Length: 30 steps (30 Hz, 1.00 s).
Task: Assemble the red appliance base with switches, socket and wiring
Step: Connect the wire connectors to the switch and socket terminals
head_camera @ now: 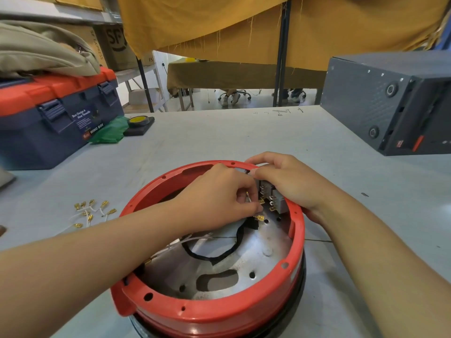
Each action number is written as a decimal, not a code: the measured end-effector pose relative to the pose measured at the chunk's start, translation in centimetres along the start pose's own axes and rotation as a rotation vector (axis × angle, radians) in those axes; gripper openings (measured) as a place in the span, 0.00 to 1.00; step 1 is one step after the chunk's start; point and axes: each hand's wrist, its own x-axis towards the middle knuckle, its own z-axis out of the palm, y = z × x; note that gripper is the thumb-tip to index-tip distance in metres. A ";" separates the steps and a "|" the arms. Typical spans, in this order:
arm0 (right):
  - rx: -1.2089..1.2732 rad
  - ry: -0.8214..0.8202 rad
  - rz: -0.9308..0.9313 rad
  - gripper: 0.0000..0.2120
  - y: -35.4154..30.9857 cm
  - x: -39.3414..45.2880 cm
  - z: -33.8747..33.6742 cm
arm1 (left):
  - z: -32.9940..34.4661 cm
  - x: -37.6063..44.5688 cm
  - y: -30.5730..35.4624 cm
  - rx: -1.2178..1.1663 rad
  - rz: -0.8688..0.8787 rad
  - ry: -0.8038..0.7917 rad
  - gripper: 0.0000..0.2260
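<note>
Grey table (219, 132), bare beyond the hands. Left hand (219, 193) pinches a white wire (249, 199) inside the red base (219, 313); right hand (285, 181) curls over the switch block (273, 200) at the rim.

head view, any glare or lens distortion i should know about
Head view: bright glare washes out the metal floor inside the red base; wide-angle bending curves the table edge and stretches the forearms at the corners; both hands, left hand and right hand, look sharp.
</note>
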 end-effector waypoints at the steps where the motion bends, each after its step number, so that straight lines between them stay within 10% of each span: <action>1: -0.001 0.000 0.000 0.08 0.0 0.0 0.0 | 0.0 0.0 0.0 0.008 0.005 0.004 0.04; 30: -0.005 -0.018 -0.004 0.10 -0.1 -0.2 -0.1 | 0.3 -0.1 0.3 0.066 0.055 0.037 0.04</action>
